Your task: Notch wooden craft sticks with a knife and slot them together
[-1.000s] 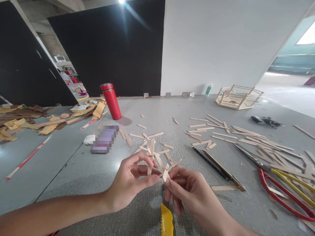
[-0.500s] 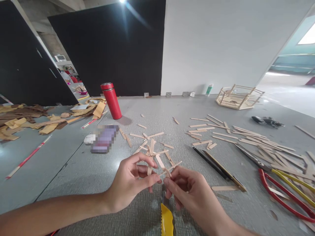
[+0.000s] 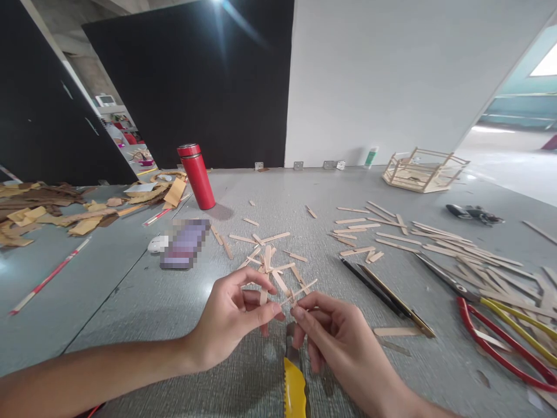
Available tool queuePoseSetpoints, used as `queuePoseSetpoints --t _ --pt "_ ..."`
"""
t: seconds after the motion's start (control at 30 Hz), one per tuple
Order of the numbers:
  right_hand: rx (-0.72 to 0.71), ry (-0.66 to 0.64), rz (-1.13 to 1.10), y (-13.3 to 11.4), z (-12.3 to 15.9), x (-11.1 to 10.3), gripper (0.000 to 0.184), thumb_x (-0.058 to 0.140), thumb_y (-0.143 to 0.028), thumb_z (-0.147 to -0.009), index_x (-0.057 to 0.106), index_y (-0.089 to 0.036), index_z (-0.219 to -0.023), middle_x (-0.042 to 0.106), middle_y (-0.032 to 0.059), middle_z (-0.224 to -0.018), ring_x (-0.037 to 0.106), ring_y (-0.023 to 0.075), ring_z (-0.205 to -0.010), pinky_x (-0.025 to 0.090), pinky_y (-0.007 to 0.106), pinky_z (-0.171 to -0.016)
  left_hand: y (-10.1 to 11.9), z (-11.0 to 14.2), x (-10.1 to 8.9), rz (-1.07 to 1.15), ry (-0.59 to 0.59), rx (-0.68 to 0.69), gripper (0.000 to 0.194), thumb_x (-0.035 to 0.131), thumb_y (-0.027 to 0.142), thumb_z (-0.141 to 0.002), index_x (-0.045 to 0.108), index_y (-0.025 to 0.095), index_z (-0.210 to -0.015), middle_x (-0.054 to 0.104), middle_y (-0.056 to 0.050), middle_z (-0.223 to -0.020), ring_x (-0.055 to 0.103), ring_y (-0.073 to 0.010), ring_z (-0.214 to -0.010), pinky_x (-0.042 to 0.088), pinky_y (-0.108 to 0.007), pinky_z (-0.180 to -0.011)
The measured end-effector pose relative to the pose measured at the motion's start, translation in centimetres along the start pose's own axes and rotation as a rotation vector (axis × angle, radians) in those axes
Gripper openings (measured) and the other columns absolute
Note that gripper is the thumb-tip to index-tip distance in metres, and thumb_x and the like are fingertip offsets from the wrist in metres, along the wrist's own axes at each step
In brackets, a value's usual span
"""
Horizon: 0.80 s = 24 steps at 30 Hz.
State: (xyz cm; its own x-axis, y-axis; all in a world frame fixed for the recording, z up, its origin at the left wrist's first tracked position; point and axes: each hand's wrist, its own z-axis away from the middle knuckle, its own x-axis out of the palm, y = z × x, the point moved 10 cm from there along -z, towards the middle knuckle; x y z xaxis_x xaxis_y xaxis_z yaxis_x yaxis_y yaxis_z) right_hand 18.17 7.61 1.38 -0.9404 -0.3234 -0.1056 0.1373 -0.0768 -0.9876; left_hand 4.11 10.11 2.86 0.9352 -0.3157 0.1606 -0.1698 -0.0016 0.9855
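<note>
Clearly, in the head view, a thin wooden strip (image 3: 310, 285) sits between the two hands, its long axis slanting from near left to far right. The right hand (image 3: 337, 328) is closer to its middle, pinching it between thumb and finger; the left hand (image 3: 228, 310) is half curled, thumb by the strip's left end, its grip there impossible to tell.

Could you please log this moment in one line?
right hand: pinching thin sticks | left hand: close beside | red flask: standing beyond
</note>
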Motion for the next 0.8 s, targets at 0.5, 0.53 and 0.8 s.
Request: queuePoseSetpoints --t 0.5,0.53,0.8 --pt "-0.019 0.104 -0.026 0.5 -0.2 -1.2 0.039 0.062 -0.054 -0.097 0.069 -0.017 -0.105 0.068 0.0018 -0.068 0.051 0.0083 -0.047 0.037 0.021 -0.044 -1.2 0.0 0.1 0.048 -0.016 -0.02 0.028 0.084 0.024 -0.082 0.059 0.019 -0.095 0.071 -0.004 -0.099 0.072 -0.0124 -0.072 0.058 -0.022 -0.061" --pt "-0.018 0.107 -0.03 0.6 -0.2 -1.2 0.04 0.062 -0.055 -0.097 0.069 -0.017 -0.106 0.068 0.0019 -0.068 0.052 0.0084 -0.047 0.037 0.021 -0.044 -1.3 0.0 0.2 0.049 -0.019 -0.027 0.03 0.085 0.024 -0.081 0.059 0.019 -0.095 0.072 -0.004 -0.098 0.071 -0.0111 -0.07 0.057 -0.022 -0.061" --pt "-0.031 0.133 -0.053 0.2 -0.3 -1.5 0.041 0.066 -0.054 -0.094 0.071 -0.014 -0.101 0.067 0.0021 -0.067 0.053 0.0092 -0.046 0.038 0.023 -0.045 -2.2 0.4 0.3 0.056 -0.034 -0.054 0.034 0.088 0.024 -0.079 0.058 0.02 -0.095 0.073 -0.002 -0.087 0.067 -0.0106 -0.065 0.057 -0.023 -0.061"
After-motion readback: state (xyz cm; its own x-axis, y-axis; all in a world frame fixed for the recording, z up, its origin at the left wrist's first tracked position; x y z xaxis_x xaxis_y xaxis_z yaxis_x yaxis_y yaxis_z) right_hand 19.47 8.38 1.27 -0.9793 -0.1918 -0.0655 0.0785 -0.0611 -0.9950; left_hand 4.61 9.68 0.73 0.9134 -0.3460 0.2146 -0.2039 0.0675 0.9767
